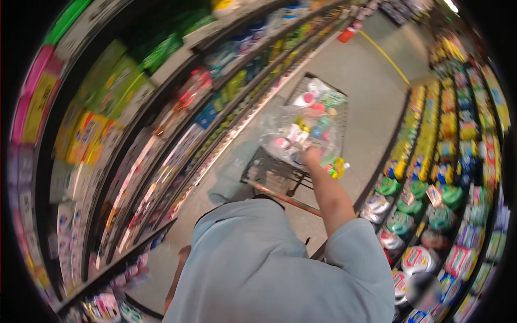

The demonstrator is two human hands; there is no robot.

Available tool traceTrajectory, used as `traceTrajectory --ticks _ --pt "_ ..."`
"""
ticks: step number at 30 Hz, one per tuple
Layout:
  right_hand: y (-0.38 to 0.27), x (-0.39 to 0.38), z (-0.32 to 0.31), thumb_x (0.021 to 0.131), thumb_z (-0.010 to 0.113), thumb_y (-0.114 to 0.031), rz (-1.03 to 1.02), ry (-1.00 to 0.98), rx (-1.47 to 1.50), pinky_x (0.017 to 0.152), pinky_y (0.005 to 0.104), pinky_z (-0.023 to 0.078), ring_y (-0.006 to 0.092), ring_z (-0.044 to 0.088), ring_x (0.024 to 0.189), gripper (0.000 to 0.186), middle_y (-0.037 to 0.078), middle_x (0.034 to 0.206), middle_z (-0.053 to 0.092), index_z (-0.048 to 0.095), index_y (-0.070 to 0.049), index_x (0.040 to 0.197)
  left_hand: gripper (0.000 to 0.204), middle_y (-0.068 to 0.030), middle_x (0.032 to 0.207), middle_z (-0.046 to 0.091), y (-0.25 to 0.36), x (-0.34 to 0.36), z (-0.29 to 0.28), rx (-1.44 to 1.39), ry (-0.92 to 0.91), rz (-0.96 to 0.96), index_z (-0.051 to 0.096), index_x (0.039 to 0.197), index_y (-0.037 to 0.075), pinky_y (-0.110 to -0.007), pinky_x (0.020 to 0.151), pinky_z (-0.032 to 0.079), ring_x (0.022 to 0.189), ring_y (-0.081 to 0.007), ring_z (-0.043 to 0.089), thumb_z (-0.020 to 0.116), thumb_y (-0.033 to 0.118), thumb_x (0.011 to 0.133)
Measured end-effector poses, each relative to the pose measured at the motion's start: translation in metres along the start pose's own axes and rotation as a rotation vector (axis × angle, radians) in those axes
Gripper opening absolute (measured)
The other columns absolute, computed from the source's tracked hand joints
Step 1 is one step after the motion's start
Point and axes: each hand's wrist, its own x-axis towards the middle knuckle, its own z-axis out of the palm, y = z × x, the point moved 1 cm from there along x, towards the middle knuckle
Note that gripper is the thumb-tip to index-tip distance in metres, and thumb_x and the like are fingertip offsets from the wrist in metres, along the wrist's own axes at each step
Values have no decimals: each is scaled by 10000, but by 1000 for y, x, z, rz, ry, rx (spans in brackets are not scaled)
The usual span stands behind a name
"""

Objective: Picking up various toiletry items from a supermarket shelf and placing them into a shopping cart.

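Observation:
A shopping cart [269,180] stands ahead of me, heaped with mixed packages and a crumpled clear plastic bag [272,126]. My right arm stretches into it, with my right hand [309,153] among the items at the bag; its fingers are blurred, so I cannot make out what they touch or grip. A yellow-green package [336,168] lies just right of that hand at the cart's near corner. My left arm [177,269] hangs low beside my pale shirt, and its fingers do not show clearly.
Long shelves of packaged goods [107,134] line my left side. On my right, shelving [452,161] holds rows of yellow, green and white tubs and packs. The grey floor [379,75] runs onward between them, marked with a yellow line, with a red item [346,35] near the far left shelf end.

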Motion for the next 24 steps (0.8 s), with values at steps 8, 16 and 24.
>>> traceTrajectory --ticks 8,16,24 --pt "48 45 25 902 689 -349 -204 -215 205 722 400 556 255 701 765 391 137 848 726 688 2 1075 270 -14 942 684 114 21 -50 -1192 14 -592 708 1152 151 -321 675 505 797 -145 616 641 316 950" --pt "-23 -12 -33 948 658 -147 -82 -42 1058 678 283 496 140 621 758 145 36 878 667 678 -25 1023 256 -36 955 690 113 22 -44 -1283 25 -719 709 1129 130 -350 674 526 804 -174 636 633 297 951" --pt "-130 -144 -86 985 586 -71 -584 422 1075 725 261 455 114 542 805 77 19 905 616 641 -20 997 386 -138 1043 723 115 90 -119 -1887 587 -645 610 1259 91 -329 748 559 882 -206 704 634 383 1007"
